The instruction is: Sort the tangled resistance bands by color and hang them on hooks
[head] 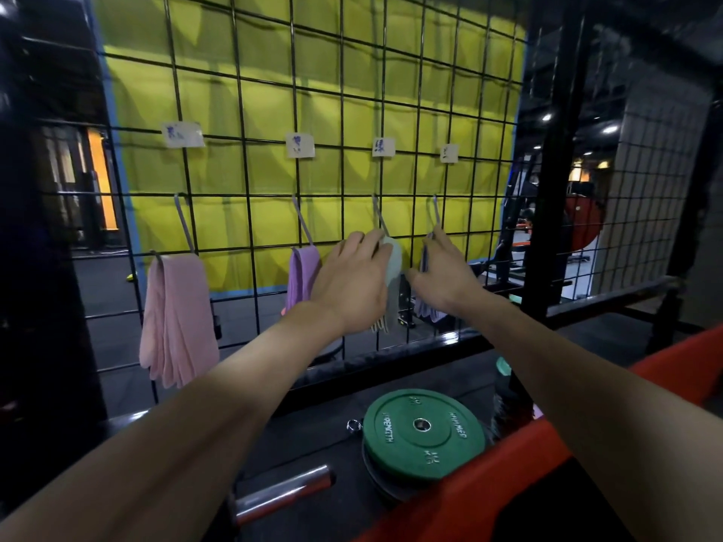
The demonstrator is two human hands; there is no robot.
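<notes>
At hooks, fingers [438, 244] pinching bands [424, 260]

We see matt pink bands [178, 318] of soft rubbery sheet, a black metal wire grid [344, 111], and paper labels [183, 134].

Both hands [354, 283] at hung bands [393, 264]

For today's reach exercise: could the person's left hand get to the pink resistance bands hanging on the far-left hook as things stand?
Probably yes. The left hand rests on the pale grey-green bands, and the pink resistance bands hang on the near side of the black wire grid. Only the purple bands hang between; nothing blocks a sideways move.
</notes>
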